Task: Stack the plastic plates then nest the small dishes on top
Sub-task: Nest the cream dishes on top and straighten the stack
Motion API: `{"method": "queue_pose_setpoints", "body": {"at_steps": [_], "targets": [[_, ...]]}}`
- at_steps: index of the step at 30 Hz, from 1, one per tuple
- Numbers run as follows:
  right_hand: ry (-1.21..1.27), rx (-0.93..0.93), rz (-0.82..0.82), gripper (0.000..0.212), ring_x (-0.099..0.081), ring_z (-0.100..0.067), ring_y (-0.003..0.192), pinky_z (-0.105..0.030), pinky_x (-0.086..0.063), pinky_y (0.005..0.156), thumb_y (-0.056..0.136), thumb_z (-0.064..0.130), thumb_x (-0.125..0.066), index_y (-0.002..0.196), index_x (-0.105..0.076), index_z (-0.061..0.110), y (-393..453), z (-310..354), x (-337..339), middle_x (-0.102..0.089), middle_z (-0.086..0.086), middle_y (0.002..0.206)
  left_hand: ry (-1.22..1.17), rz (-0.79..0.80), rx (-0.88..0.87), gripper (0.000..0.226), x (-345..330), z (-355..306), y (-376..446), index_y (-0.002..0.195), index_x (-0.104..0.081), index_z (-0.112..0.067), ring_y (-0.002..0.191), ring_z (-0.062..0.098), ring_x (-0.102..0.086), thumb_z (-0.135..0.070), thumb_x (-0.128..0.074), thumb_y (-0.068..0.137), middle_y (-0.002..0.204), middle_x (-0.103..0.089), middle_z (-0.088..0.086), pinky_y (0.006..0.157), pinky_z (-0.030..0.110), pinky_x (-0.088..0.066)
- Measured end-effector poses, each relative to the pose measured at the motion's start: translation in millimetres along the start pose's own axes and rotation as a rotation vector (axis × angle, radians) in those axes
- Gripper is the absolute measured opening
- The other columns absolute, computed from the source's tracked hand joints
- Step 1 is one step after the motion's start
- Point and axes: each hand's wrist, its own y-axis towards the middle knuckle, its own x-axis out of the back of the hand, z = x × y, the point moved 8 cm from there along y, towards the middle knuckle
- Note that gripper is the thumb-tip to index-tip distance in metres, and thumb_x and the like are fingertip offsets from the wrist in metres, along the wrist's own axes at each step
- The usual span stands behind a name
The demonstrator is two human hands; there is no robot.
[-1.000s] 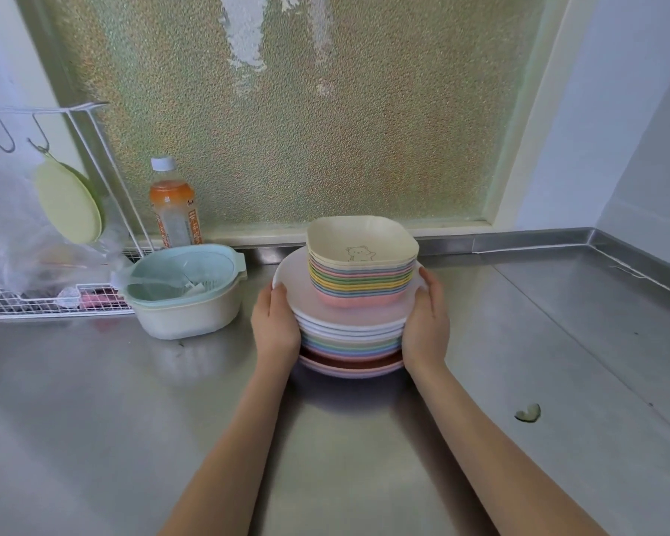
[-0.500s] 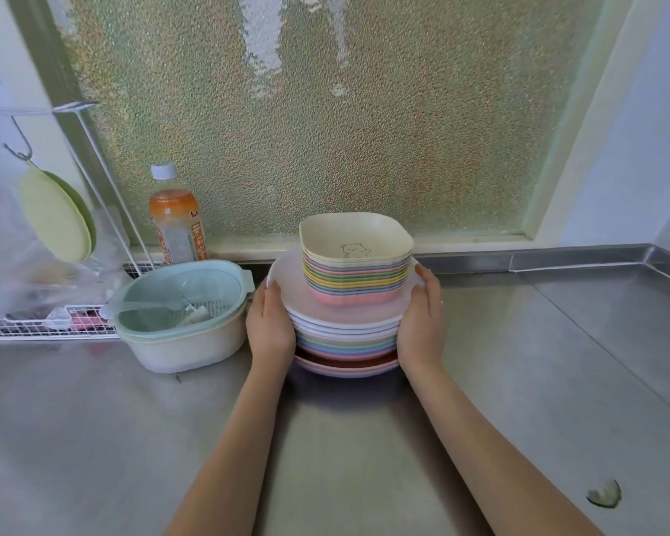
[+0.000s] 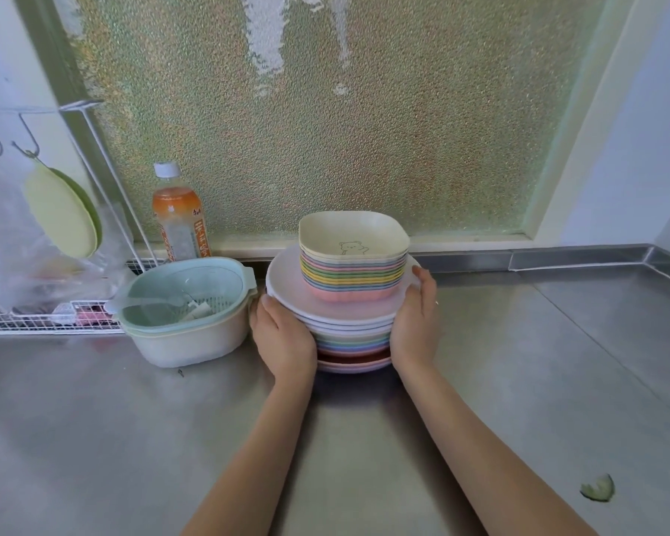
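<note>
A stack of round pastel plastic plates (image 3: 351, 334) stands on the steel counter near the back wall, with a white plate (image 3: 287, 284) on top. On it sits a nested pile of several small square dishes (image 3: 352, 280) in mixed colours; the top dish (image 3: 352, 236) is cream with a bear drawing. My left hand (image 3: 283, 338) presses the stack's left side and my right hand (image 3: 416, 323) presses its right side. Both palms grip the plates' edges. The stack's base touches the counter.
A mint strainer in a cream bowl (image 3: 188, 309) stands just left of my left hand. Behind it is an orange drink bottle (image 3: 180, 216). A white wire rack (image 3: 47, 315) with a hanging green lid (image 3: 64, 212) is far left. A small green scrap (image 3: 598, 499) lies front right.
The stack and my hands hold the same grip. The view has shifted, so the stack sits closer to the strainer bowl and the back wall.
</note>
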Motion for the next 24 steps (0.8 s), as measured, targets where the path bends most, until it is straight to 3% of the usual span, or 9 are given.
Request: {"method": "queue_pose_setpoints", "body": {"at_steps": [4, 7, 10, 13, 17, 19, 21, 24], "targets": [[-0.082, 0.014, 0.011, 0.053, -0.035, -0.023, 0.134, -0.050, -0.021, 0.112, 0.088, 0.040, -0.022, 0.139, -0.033, 0.031, -2.1, 2.7, 1.1, -0.040, 0.001, 0.146, 0.027, 0.023, -0.086, 0.040, 3.4, -7.5, -7.9, 0.122, -0.057, -0.006, 0.128, 0.027, -0.044, -0.022, -0.026, 0.102, 0.135, -0.052, 0.015, 0.101, 0.023, -0.031], [-0.112, 0.110, -0.057, 0.055, -0.027, -0.017, 0.140, -0.046, -0.002, 0.117, 0.089, 0.041, -0.024, 0.142, -0.030, 0.026, -6.8, 21.8, 12.0, -0.034, 0.002, 0.150, 0.092, -0.033, -0.324, 0.041, 14.5, -35.9, -34.2, 0.135, -0.044, -0.002, 0.128, 0.017, -0.035, -0.019, -0.030, 0.101, 0.139, -0.044, 0.014, 0.094, -0.003, -0.016], [0.012, 0.149, -0.014, 0.048, -0.029, -0.016, 0.137, -0.032, -0.011, 0.115, 0.097, 0.034, -0.028, 0.144, -0.029, 0.021, 0.7, 46.0, 14.7, -0.036, 0.001, 0.149, 0.098, 0.040, -0.478, 0.049, 6.6, -71.9, -37.7, 0.141, -0.038, -0.005, 0.132, 0.017, -0.034, -0.027, -0.029, 0.097, 0.142, -0.043, 0.010, 0.101, 0.006, -0.016], [0.032, 0.091, 0.203, 0.048, -0.023, -0.012, 0.140, -0.019, -0.013, 0.104, 0.101, 0.035, -0.024, 0.146, -0.023, 0.021, 17.2, 59.3, -5.6, -0.026, 0.003, 0.153, 0.156, 0.319, -0.345, 0.053, -30.7, -83.0, -6.1, 0.149, -0.028, -0.013, 0.143, 0.016, -0.025, -0.036, -0.028, 0.101, 0.155, -0.031, 0.004, 0.110, 0.021, -0.016], [-0.047, 0.073, 0.330, 0.045, -0.021, -0.013, 0.141, -0.024, -0.014, 0.108, 0.101, 0.034, -0.022, 0.144, -0.028, 0.023, 25.8, 64.5, -21.3, -0.027, 0.005, 0.153, 0.230, 0.591, -0.100, 0.051, -59.0, -77.3, 14.6, 0.150, -0.026, -0.023, 0.143, 0.023, -0.027, -0.036, -0.031, 0.100, 0.156, -0.030, 0.001, 0.117, 0.036, -0.019], [-0.050, 0.078, 0.323, 0.044, -0.025, -0.015, 0.139, -0.026, -0.017, 0.109, 0.101, 0.032, -0.023, 0.142, -0.032, 0.022, 27.2, 63.9, -19.6, -0.031, 0.003, 0.151, 0.215, 0.607, -0.092, 0.050, -57.5, -79.4, 13.0, 0.149, -0.028, -0.023, 0.141, 0.024, -0.030, -0.029, -0.032, 0.100, 0.155, -0.032, 0.001, 0.116, 0.039, -0.022], [-0.062, 0.088, 0.328, 0.044, -0.029, -0.017, 0.138, -0.029, -0.019, 0.110, 0.100, 0.031, -0.024, 0.142, -0.034, 0.020, 24.4, 63.1, -19.4, -0.035, 0.001, 0.149, 0.215, 0.571, -0.129, 0.048, -50.8, -84.4, 8.3, 0.148, -0.031, -0.019, 0.140, 0.022, -0.032, -0.023, -0.031, 0.101, 0.153, -0.036, 0.002, 0.113, 0.032, -0.023], [-0.059, 0.087, 0.348, 0.045, -0.030, -0.017, 0.137, -0.032, -0.020, 0.112, 0.100, 0.032, -0.025, 0.142, -0.035, 0.019, 19.2, 61.5, -21.8, -0.036, 0.000, 0.149, 0.219, 0.543, -0.175, 0.045, -44.2, -88.7, 6.1, 0.144, -0.038, -0.015, 0.133, 0.019, -0.038, -0.017, -0.030, 0.100, 0.145, -0.044, 0.003, 0.097, 0.020, -0.025]]}}
